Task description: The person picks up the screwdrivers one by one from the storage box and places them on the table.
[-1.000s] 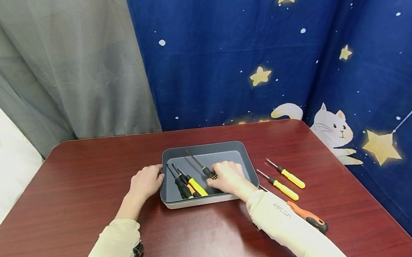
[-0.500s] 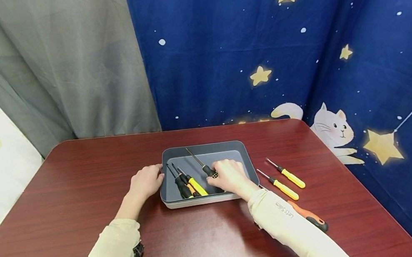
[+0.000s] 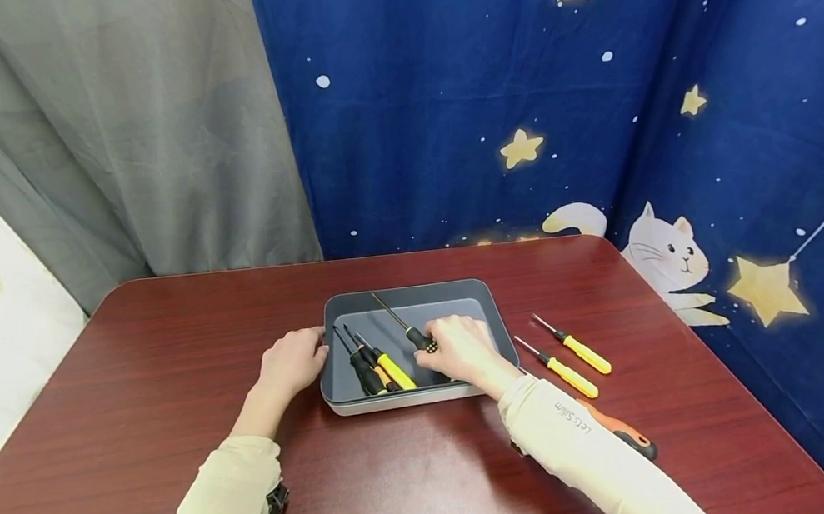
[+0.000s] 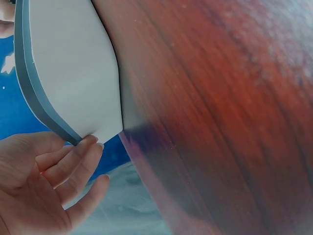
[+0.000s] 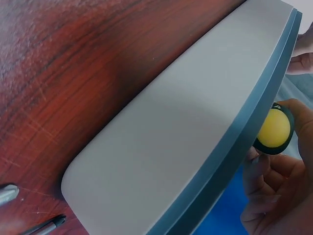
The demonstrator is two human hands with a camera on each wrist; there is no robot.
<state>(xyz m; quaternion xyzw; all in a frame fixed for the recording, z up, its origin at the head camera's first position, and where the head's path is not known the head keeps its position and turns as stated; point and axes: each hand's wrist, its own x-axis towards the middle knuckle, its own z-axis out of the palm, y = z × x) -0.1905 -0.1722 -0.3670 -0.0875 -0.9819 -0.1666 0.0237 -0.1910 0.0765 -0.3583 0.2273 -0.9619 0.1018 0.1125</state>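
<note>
A shallow grey box (image 3: 453, 293) with a pale outside holds several screwdrivers. My right hand (image 3: 459, 348) is inside it and grips a screwdriver (image 3: 417, 338) by its black handle, the thin shaft pointing away and left. In the right wrist view, the yellow end (image 5: 274, 128) of that handle shows above the rim. At the left side of the box, my left hand (image 3: 292, 363) holds the rim at a corner; in the left wrist view its fingertips (image 4: 88, 140) lie on the outer wall. Left of the gripped screwdriver lie a black-handled one (image 3: 367, 375) and a yellow-handled one (image 3: 396, 372).
Right of the box, two yellow screwdrivers (image 3: 572, 377) (image 3: 586, 353) lie on the red-brown table (image 3: 201, 329). An orange and black screwdriver (image 3: 618, 428) lies nearer, partly hidden under the right sleeve. Grey and blue curtains hang behind the table.
My right hand and the screwdriver it grips have shifted only very slightly. The left hand and the box stay in place.
</note>
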